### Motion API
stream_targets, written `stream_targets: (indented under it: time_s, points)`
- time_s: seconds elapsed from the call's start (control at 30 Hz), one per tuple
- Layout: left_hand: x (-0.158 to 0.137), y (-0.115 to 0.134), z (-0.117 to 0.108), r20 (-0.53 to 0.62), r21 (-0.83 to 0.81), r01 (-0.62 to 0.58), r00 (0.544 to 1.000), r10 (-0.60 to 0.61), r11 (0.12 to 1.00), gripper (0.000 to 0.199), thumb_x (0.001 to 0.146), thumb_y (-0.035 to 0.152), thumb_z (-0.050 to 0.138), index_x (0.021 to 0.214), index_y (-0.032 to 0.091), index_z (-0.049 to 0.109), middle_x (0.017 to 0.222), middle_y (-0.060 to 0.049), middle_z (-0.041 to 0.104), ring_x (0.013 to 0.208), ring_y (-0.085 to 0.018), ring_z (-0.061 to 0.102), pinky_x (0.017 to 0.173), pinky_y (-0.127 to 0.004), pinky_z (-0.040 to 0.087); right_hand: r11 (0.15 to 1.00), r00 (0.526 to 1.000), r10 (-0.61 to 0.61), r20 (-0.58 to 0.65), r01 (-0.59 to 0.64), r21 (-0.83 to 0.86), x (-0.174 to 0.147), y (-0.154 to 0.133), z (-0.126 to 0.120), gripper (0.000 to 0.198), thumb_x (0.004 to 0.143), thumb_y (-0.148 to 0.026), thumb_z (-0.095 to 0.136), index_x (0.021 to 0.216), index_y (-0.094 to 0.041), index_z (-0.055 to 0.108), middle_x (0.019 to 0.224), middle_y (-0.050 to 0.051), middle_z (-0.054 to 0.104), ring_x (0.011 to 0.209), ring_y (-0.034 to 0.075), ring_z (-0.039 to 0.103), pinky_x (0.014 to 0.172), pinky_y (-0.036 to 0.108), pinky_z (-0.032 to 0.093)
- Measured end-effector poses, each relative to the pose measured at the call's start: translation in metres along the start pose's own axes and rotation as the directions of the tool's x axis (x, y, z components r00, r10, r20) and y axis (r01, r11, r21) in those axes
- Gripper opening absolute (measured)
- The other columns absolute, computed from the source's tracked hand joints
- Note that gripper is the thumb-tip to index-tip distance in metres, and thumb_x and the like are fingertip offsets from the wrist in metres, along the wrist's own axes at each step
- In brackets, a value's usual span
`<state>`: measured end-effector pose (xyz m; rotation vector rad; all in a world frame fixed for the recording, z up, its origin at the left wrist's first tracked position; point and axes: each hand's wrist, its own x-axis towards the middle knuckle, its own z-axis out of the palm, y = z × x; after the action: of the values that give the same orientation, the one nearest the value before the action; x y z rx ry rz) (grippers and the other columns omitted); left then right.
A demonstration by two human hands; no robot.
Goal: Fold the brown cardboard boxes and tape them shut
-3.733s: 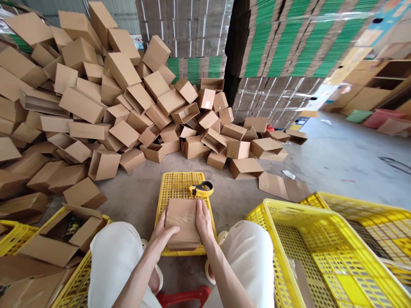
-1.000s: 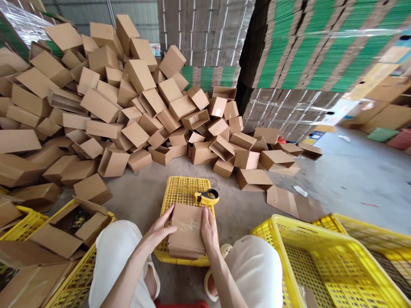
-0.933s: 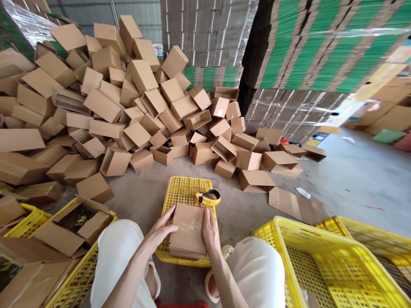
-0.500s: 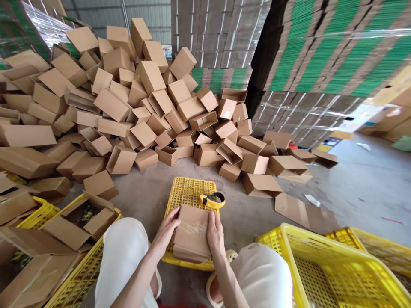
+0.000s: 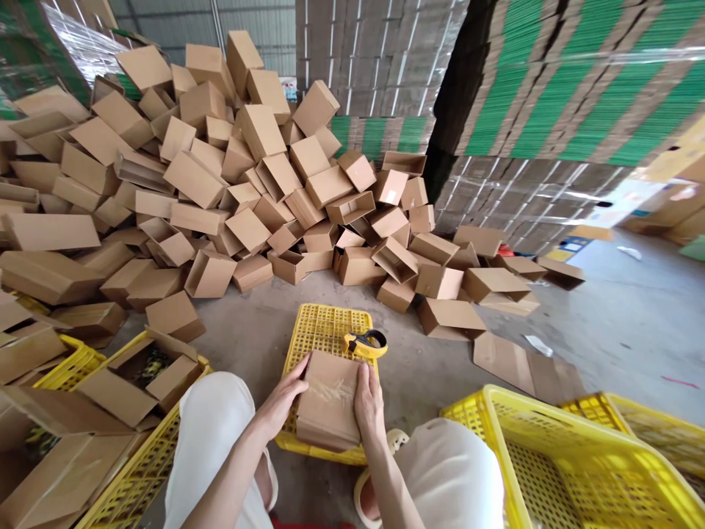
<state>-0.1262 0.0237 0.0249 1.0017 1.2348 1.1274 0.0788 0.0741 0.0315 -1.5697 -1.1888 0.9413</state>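
Observation:
Between my two hands is a small brown cardboard box (image 5: 328, 397), its top closed, with pale scuffed or taped streaks across it. My left hand (image 5: 286, 393) grips its left side, fingers along the edge. On the opposite side my right hand (image 5: 368, 397) presses, fingers bent over the upper right corner. Beneath the box is an upturned yellow plastic crate (image 5: 316, 327) whose grid top shows beyond it. A yellow tape dispenser (image 5: 366, 344) with a dark ring lies on the crate just past the box, close to my right fingertips.
A big heap of cardboard boxes (image 5: 247, 184) fills the floor ahead. On the right stands a yellow crate (image 5: 573, 455); at left another crate (image 5: 187, 397) carries an open carton (image 5: 148, 378). A flattened cardboard sheet (image 5: 523, 367) lies on the floor. Strapped cardboard stacks (image 5: 551, 88) rise behind.
Almost nothing differs. The view has shifted very slightly, while both hands stay on the sides of the box in the same place.

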Motion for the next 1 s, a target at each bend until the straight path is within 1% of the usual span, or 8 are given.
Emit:
stream_targets:
  time_s: [0.1,0.3,0.47,0.57,0.73,0.83,0.9,1.0]
  points:
    - [-0.003,-0.005,-0.001,-0.013,-0.013,-0.009,1.0,0.009,1.0,0.073,0.089,0.037,0.058,0.16,0.028,0.047,0.164,-0.003,0.05,0.159,-0.027,0.036,0.132,-0.047,0.027,1.0,0.999,0.024,0.023,-0.024,0.005,0.0,-0.003,-0.001,0.079,0.093,-0.078,0.043,0.137,-0.018,0.07,0.139,0.014,0.071,0.137,0.034,0.059,0.116,0.043,0.042]
    - [0.003,-0.001,0.005,-0.064,-0.101,-0.013,0.998,0.006,0.995,0.068,0.089,0.039,0.061,0.155,0.025,0.055,0.167,-0.004,0.046,0.158,-0.029,0.038,0.131,-0.047,0.029,0.999,0.998,0.042,0.057,-0.043,0.017,-0.001,-0.01,-0.001,0.078,0.093,-0.076,0.041,0.137,-0.018,0.069,0.145,0.014,0.067,0.14,0.033,0.057,0.117,0.04,0.04]
    - [0.012,0.005,0.013,-0.134,-0.08,-0.005,0.991,-0.006,0.997,0.061,0.091,0.038,0.056,0.15,0.025,0.061,0.162,-0.002,0.053,0.157,-0.028,0.039,0.132,-0.049,0.027,0.999,0.998,0.039,0.057,-0.04,0.02,-0.001,-0.009,0.001,0.076,0.094,-0.075,0.04,0.137,-0.018,0.068,0.144,0.015,0.067,0.137,0.034,0.059,0.118,0.043,0.039]
    - [0.012,0.007,0.015,-0.135,-0.091,-0.01,0.991,-0.002,0.996,0.058,0.092,0.04,0.056,0.148,0.026,0.062,0.163,0.0,0.051,0.159,-0.027,0.034,0.133,-0.048,0.024,0.999,0.999,0.037,0.037,-0.037,0.02,0.0,-0.007,0.001,0.078,0.093,-0.075,0.043,0.139,-0.017,0.067,0.145,0.015,0.067,0.139,0.034,0.057,0.118,0.043,0.038]
    - [-0.006,-0.001,0.013,-0.087,-0.123,0.003,0.996,-0.013,0.992,0.062,0.097,0.056,0.059,0.15,0.024,0.061,0.169,-0.003,0.042,0.162,-0.027,0.028,0.135,-0.047,0.02,0.999,0.999,0.038,0.032,-0.038,0.007,0.0,-0.006,0.0,0.077,0.093,-0.076,0.044,0.138,-0.019,0.069,0.142,0.013,0.069,0.138,0.033,0.058,0.117,0.04,0.04]
    - [-0.02,-0.012,0.014,-0.103,-0.105,0.014,0.994,-0.025,0.994,0.067,0.097,0.064,0.058,0.151,0.025,0.059,0.17,-0.004,0.04,0.162,-0.026,0.027,0.136,-0.046,0.018,0.999,0.999,0.037,0.034,-0.037,0.006,-0.001,-0.005,-0.001,0.076,0.094,-0.074,0.043,0.139,-0.018,0.069,0.143,0.014,0.069,0.138,0.033,0.058,0.117,0.041,0.039]
    - [-0.029,-0.021,0.015,-0.125,-0.137,0.047,0.99,-0.064,0.989,0.07,0.096,0.066,0.058,0.153,0.026,0.058,0.17,-0.004,0.039,0.162,-0.027,0.026,0.135,-0.046,0.021,0.999,0.999,0.041,0.033,-0.041,0.004,0.0,-0.004,0.0,0.078,0.093,-0.075,0.043,0.14,-0.018,0.068,0.144,0.014,0.068,0.139,0.034,0.057,0.118,0.042,0.038]
    - [-0.042,-0.03,0.016,-0.103,-0.252,0.111,0.985,-0.14,0.961,0.069,0.095,0.066,0.059,0.155,0.031,0.055,0.171,-0.002,0.038,0.162,-0.028,0.028,0.131,-0.05,0.03,0.998,0.998,0.058,0.031,-0.058,-0.003,0.0,-0.001,0.001,0.081,0.092,-0.077,0.043,0.143,-0.018,0.066,0.148,0.014,0.065,0.143,0.033,0.054,0.12,0.041,0.036]
